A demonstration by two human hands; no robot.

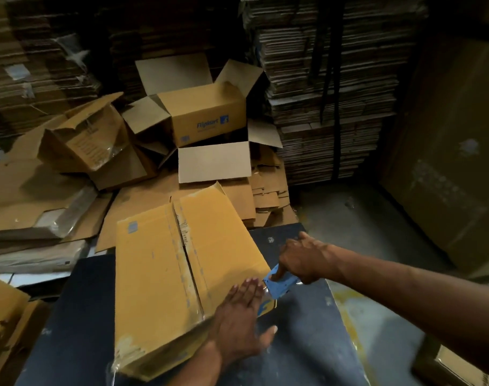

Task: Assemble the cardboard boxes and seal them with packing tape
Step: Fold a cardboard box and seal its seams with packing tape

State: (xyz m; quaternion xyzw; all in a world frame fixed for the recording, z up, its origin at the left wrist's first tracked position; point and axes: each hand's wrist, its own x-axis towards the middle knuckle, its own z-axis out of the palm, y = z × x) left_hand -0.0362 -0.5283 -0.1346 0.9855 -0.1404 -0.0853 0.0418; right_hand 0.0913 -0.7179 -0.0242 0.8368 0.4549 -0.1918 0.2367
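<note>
Cardboard box (176, 277) lies on the dark counter (79, 310), near and centre, flaps folded shut with the seam running near to far, probably so tape can go along or across it. The left hand (239, 319) lies flat on the box's near right corner, fingers straight, seemingly to pin the flaps down. The right hand (301, 260), just right of that corner, has its grip curled round a blue tape dispenser (279, 284) touching the box edge.
</note>
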